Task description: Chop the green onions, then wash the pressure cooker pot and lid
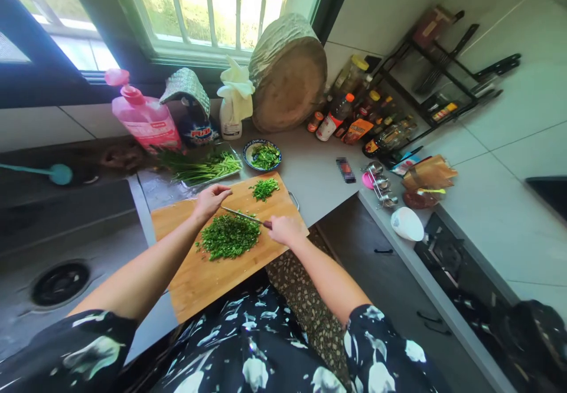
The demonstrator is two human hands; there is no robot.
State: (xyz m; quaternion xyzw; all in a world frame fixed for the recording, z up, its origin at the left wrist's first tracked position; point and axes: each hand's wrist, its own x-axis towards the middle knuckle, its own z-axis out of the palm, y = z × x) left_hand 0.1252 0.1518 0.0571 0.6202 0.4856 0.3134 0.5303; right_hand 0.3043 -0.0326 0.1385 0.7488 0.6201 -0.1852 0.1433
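A heap of chopped greens (228, 236) lies mid-way on the wooden cutting board (199, 275), gathered under the knife (243, 216) so the blade can pass over it. The right hand (286, 230) is closed around the knife handle. The left hand (209, 198), fingers curled, presses down on the blade tip. A smaller pile (264, 188) sits apart, near a plate (262, 155) on the counter (316, 174).

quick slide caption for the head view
Right hand holds a knife over chopped greens on a wooden cutting board.

Bright daylight from the window (212, 9), wide-angle edge distortion.
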